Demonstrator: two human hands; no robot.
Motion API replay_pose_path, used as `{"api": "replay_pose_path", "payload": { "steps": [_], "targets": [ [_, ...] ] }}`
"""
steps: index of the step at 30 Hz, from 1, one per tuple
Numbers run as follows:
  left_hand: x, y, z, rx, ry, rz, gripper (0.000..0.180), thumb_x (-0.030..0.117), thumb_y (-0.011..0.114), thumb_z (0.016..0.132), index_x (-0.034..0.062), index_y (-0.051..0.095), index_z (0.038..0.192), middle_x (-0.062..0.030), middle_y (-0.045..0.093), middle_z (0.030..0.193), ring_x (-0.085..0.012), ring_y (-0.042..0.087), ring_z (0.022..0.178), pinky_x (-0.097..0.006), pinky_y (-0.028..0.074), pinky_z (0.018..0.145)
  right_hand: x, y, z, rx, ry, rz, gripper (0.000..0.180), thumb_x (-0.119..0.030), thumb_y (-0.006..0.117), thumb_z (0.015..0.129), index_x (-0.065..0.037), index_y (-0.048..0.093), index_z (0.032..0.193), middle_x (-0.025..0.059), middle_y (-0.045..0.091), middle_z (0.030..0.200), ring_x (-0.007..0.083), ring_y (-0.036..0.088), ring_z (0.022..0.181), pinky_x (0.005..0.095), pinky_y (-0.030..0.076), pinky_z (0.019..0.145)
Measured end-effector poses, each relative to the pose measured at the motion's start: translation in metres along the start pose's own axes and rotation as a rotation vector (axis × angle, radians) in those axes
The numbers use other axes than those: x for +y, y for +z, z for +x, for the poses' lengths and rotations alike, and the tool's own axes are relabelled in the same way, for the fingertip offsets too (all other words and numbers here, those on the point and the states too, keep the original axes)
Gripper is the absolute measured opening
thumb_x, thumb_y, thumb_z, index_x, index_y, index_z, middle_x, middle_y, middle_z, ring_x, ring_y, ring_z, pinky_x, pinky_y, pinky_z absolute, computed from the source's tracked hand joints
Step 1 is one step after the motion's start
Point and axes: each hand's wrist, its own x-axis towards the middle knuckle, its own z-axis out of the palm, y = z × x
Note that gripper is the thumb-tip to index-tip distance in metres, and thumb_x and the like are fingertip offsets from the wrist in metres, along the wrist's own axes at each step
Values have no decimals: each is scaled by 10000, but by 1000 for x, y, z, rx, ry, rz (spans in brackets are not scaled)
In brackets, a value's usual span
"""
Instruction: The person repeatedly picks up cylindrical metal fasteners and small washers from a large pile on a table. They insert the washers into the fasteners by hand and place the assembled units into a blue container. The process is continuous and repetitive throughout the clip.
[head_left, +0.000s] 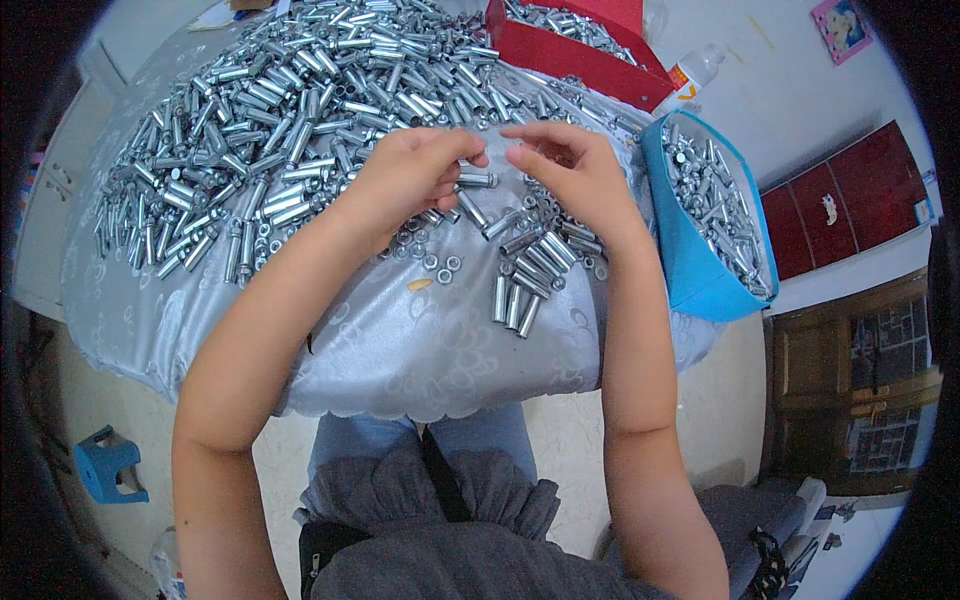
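Observation:
My left hand (425, 172) is over the near edge of a large heap of silvery sleeve anchor bolts (300, 130). Its thumb and fingers are pinched together, and whatever they hold, if anything, cannot be made out. Opposite it, my right hand (580, 175) has its thumb and forefinger apart, with nothing visible between them. Beneath and between the hands lie a loose bolt (478, 181) and a small pile of hex nuts (540, 208). Several bare metal sleeves (530, 285) are grouped just nearer to me. More nuts (445, 268) are scattered below my left hand.
A shiny pale tablecloth (440, 350) covers the table. At the right edge stands a blue fabric bin (700, 265) full of bolts; behind it are a red box (590, 55) with more bolts and a plastic bottle (697, 68). A blue stool (110, 465) is on the floor at left.

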Motion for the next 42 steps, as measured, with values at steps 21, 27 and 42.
{"api": "replay_pose_path", "payload": {
  "steps": [21, 27, 42],
  "targets": [
    [-2, -1, 1, 0, 20, 26, 221, 251, 544, 819, 34, 563, 781, 70, 324, 498, -46, 308, 421, -224, 324, 471, -2, 6, -3, 112, 9, -170, 187, -182, 649, 754, -9, 621, 821, 139, 623, 771, 214, 601, 694, 303, 467, 645],
    [-3, -3, 2, -20, 24, 33, 245, 267, 544, 825, 24, 580, 821, 65, 322, 497, -50, 313, 421, -229, 334, 475, -16, 22, -3, 45, -11, 277, 162, -113, 612, 806, 14, 603, 907, 65, 634, 810, 97, 586, 730, 222, 463, 653],
    [0, -2, 0, -22, 33, -135, 266, 359, 483, 883, 108, 483, 795, 70, 299, 556, -51, 272, 459, -209, 289, 454, -28, 25, -7, 57, -66, 433, 205, -33, 656, 740, -3, 631, 941, 77, 634, 884, 141, 600, 829, 253, 479, 740]
  ]
}}
